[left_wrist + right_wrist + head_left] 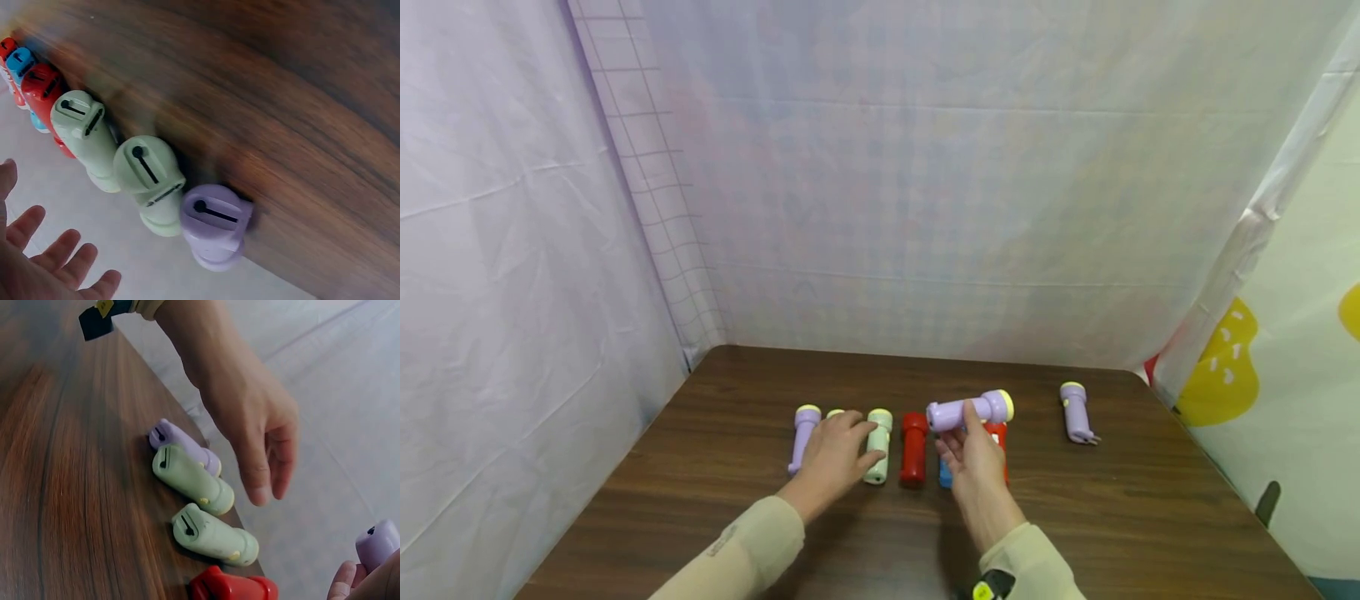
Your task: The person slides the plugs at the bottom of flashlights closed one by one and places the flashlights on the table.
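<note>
A purple flashlight [968, 411] with a yellow rim is held above the table in my right hand [976, 471], thumb against its body. My left hand [833, 454] hovers over two pale green flashlights, fingers spread and holding nothing. The nearer-to-middle green flashlight [877, 450] shows beside its fingers; the other green flashlight [150, 181] is mostly covered by the hand in the head view. Left of them lies another purple flashlight [805, 433]. A red flashlight [913, 450] follows to the right, then a blue flashlight [945, 475] and a second red one [997, 433], both partly behind my right hand.
Apart from the row, one more purple flashlight [1077, 413] with a small strap end lies at the right of the brown wooden table [1135, 492]. Pale curtains [925, 208] hang behind the table and along both sides.
</note>
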A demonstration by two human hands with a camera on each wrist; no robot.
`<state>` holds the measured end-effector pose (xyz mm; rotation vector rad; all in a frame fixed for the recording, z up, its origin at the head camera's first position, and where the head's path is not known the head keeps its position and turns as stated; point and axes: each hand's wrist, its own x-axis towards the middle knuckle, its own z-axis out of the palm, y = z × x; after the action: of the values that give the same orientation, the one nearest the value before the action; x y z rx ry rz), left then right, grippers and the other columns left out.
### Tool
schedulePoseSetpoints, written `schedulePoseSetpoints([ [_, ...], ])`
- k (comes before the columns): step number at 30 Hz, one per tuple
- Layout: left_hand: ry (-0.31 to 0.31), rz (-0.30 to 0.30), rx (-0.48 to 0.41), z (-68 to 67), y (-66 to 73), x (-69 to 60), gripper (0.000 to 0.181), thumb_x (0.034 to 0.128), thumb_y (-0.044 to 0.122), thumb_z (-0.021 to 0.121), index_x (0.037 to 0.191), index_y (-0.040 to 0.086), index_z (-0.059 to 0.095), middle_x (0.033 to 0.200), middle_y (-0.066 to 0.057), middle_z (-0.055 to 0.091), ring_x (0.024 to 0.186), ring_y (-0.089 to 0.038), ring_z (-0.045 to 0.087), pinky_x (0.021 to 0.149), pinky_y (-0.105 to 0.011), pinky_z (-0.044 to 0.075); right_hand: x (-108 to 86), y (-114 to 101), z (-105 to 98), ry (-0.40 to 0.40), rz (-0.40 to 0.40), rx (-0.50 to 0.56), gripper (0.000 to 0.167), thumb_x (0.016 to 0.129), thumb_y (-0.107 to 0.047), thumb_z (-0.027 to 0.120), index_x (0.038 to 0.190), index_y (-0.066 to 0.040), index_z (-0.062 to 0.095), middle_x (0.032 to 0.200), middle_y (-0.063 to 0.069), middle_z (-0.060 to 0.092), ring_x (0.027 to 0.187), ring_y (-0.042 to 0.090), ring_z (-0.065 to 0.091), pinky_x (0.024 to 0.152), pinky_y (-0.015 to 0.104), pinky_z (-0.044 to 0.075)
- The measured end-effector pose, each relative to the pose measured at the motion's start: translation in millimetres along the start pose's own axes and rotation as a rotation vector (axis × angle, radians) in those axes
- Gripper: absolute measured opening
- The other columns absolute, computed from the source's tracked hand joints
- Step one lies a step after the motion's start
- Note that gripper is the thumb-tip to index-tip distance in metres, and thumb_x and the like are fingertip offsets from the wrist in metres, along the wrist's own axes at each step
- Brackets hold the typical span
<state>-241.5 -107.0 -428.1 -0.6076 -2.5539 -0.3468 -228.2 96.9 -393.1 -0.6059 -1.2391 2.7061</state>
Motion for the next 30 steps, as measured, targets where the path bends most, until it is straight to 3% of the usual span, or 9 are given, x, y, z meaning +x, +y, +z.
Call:
schedulePoseSetpoints([
  [10, -0.2, -0.139, 0.031, -0.8, -13.7, -11.0, 0.06, 0.083, 0.048, 0.076, 0.13, 0.012, 0.064, 0.131, -0.02, 0.057, 0.125, -0.037, 0.051, 0.099, -0.061, 0.04, 11.9, -11.2, -19.1, 0.006, -0.012, -0.084, 0.03, 0.1, -0.032, 0.058, 0.115, -0.007, 0.05, 0.076, 0.0, 0.068, 0.072, 0.012, 0.065, 0.08, 0.033, 0.055],
  [18, -0.248, -0.146, 0.0, 0.4, -21.3, -17.5, 0.061, 0.0851, 0.043, 0.075, 0.135, 0.011, 0.06, 0.136, -0.026, 0.051, 0.127, -0.043, 0.047, 0.1, -0.066, 0.037, 25.0, -30.8, -32.9, 0.008, -0.024, -0.214, 0.027, 0.101, -0.035, 0.055, 0.107, -0.009, 0.051, 0.07, -0.005, 0.065, 0.064, 0.008, 0.063, 0.066, 0.026, 0.053],
  [26, -0.297, -0.134, 0.003, 0.8, -27.1, -20.1, 0.061, 0.0835, 0.036, 0.078, 0.136, 0.011, 0.06, 0.137, -0.03, 0.049, 0.128, -0.047, 0.046, 0.101, -0.064, 0.037, 50.1, -65.7, -57.6, -0.022, -0.074, -0.523, 0.026, 0.101, -0.03, 0.055, 0.102, -0.004, 0.055, 0.066, -0.007, 0.062, 0.059, 0.005, 0.058, 0.059, 0.023, 0.044],
  [30, -0.313, -0.142, -0.004, 0.3, -26.8, -19.2, 0.06, 0.0836, 0.034, 0.079, 0.136, 0.011, 0.06, 0.138, -0.029, 0.048, 0.128, -0.046, 0.046, 0.102, -0.064, 0.037, 69.8, -82.1, -76.1, -0.077, -0.119, -0.691, 0.03, 0.1, -0.022, 0.056, 0.108, 0.006, 0.052, 0.072, -0.004, 0.059, 0.061, 0.005, 0.056, 0.06, 0.023, 0.047],
])
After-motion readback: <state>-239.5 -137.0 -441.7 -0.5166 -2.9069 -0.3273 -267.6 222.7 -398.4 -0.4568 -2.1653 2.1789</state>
